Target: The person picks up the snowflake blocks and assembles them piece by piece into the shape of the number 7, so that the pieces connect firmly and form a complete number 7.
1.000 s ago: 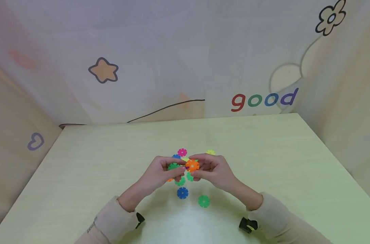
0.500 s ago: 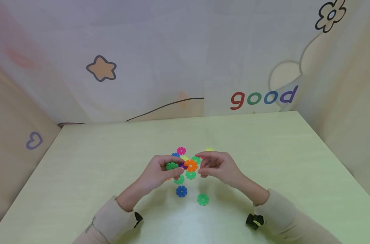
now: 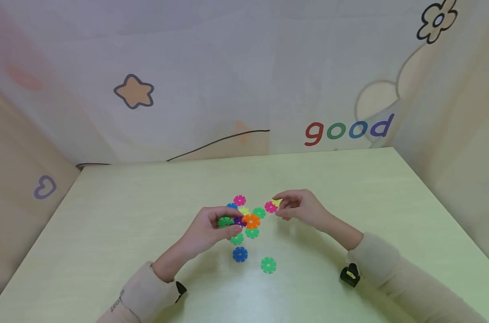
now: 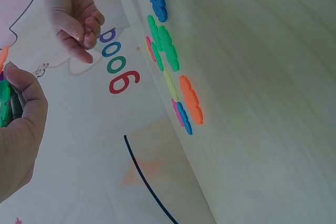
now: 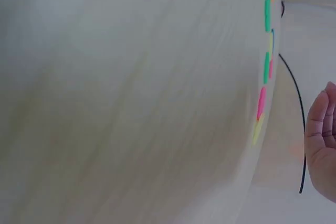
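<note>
My left hand (image 3: 209, 228) pinches a joined row of notched plastic discs between thumb and fingers. The row has a green disc (image 3: 225, 222), a purple disc (image 3: 240, 222) and an orange disc (image 3: 252, 221) at its right end. To the right, my right hand (image 3: 302, 207) hovers beside a pink disc (image 3: 270, 207) and a partly covered yellow disc (image 3: 276, 202). Its fingers are loosely bent with nothing between them. In the right wrist view this hand (image 5: 323, 145) is apart from the discs on the table. Fingers hide part of the green disc.
Several loose discs lie around the left hand, among them a pink disc (image 3: 239, 200), a blue disc (image 3: 240, 254) and a green disc (image 3: 268, 265). In the left wrist view an orange disc (image 4: 191, 99) lies on the table (image 4: 262, 129). A printed cloth (image 3: 204, 80) hangs behind.
My right hand has let go of the orange disc and moved right and away toward the pink and yellow discs. The left hand still holds the joined discs in nearly the same place.
</note>
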Demonstrator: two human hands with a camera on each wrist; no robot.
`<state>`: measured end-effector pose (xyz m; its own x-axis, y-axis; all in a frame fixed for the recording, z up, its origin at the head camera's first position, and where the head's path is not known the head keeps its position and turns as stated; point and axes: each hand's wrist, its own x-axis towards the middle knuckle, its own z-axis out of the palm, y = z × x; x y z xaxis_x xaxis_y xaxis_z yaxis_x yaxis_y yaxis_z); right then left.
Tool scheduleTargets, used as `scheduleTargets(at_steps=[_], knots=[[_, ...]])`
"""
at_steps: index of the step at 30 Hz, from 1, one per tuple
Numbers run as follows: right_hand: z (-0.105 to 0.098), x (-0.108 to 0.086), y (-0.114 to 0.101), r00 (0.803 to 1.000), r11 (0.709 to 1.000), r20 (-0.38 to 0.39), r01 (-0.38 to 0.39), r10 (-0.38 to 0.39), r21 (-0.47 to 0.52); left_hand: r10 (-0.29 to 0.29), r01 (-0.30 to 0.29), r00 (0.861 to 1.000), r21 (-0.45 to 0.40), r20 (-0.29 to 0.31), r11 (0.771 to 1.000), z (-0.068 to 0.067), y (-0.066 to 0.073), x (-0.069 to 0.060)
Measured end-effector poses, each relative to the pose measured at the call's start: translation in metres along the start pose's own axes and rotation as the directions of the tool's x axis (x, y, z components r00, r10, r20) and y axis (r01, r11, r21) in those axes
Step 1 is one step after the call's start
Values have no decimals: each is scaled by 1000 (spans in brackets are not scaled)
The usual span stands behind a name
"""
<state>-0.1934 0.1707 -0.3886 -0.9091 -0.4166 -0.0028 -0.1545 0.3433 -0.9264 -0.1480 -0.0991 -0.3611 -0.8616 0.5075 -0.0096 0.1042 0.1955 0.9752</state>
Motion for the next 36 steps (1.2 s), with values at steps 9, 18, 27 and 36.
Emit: scheduleTargets(at_steps=[9, 18, 27, 36], knots=[[-17, 16, 12, 996, 995, -18, -84, 84, -46, 7, -7, 1000, 19, 5, 1000, 0, 0, -1], [-24, 32, 22, 997, 985, -4, -82, 83, -149, 14, -14, 1000, 17, -4, 1000, -2, -3, -1], [-26, 46, 30, 995, 936, 43, -64, 85, -346, 37, -37, 999, 20, -17, 999, -5, 1, -3], [-32, 55, 32, 978, 917, 124, -107, 166, -384, 57, -56, 998, 22, -19, 998, -8, 2, -5]])
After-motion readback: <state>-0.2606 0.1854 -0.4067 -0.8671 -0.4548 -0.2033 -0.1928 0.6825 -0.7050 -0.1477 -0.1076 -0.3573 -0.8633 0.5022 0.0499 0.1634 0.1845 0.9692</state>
